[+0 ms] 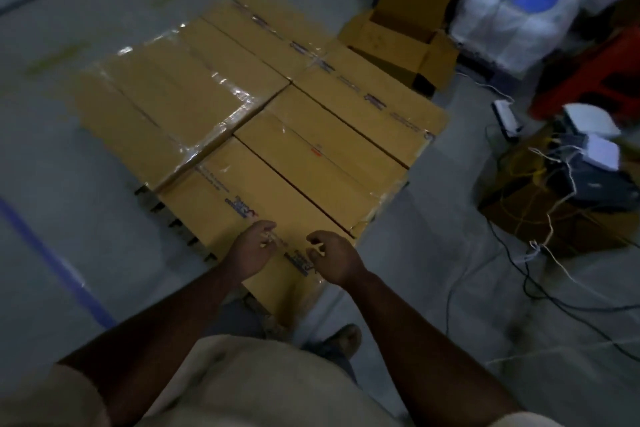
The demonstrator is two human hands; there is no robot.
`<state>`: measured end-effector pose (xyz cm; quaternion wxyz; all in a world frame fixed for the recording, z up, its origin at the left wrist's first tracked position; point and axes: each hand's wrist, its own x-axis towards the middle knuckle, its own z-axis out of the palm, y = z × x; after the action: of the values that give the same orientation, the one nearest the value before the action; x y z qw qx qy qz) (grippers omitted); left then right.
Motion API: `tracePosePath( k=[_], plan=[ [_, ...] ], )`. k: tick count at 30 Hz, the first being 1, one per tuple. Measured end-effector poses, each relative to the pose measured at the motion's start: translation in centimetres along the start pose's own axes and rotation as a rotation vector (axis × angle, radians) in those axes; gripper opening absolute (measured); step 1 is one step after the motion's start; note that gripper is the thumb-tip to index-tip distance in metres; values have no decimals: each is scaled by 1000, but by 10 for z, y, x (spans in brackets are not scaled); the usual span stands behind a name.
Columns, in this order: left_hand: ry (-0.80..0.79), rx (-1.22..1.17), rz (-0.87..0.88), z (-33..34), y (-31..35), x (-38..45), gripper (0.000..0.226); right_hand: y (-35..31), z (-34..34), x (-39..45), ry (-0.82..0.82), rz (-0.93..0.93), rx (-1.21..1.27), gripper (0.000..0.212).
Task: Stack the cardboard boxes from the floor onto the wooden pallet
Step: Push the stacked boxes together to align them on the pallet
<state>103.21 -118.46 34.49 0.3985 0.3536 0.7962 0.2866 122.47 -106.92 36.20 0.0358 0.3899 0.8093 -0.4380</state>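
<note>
Hovering over the near end of the closest box (263,215), the left hand (250,250) and the right hand (334,258) sit side by side with a small gap between them. The fingers of both hands are curled in loosely, and something small and pale shows between the fingertips of each one (it is too blurry to tell what it is, or if the hands are really pinching it). I cannot tell if either hand touches the box top. This box is long and brown, with blue print near the hands and clear tape on it. It lies flat with other cardboard boxes (214,80) packed tight beside it, all making one flat layer that runs from near to far. Under the left edge of the layer, dark bits of the wooden pallet (173,215) peek out. The grey floor (69,166) lies all around, with a blue line (52,260) on the near left. At the far right of the stack stands an open empty box (405,35), just beside the layer. Farther right sit white wrapped bundles (509,21), something red (595,80) and a heap of wires and small white things (568,177). A shoe (341,340) shows near the bottom, below the right hand.
</note>
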Motion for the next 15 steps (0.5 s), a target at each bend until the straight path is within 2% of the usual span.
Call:
tracePosePath(
  k=[9, 15],
  plan=[
    [121, -107, -87, 32, -6, -43, 38, 0, -15, 2, -127, -78, -125, 39],
    [100, -143, -94, 40, -5, -45, 43, -1, -19, 3, -185, -93, -181, 38]
  ],
)
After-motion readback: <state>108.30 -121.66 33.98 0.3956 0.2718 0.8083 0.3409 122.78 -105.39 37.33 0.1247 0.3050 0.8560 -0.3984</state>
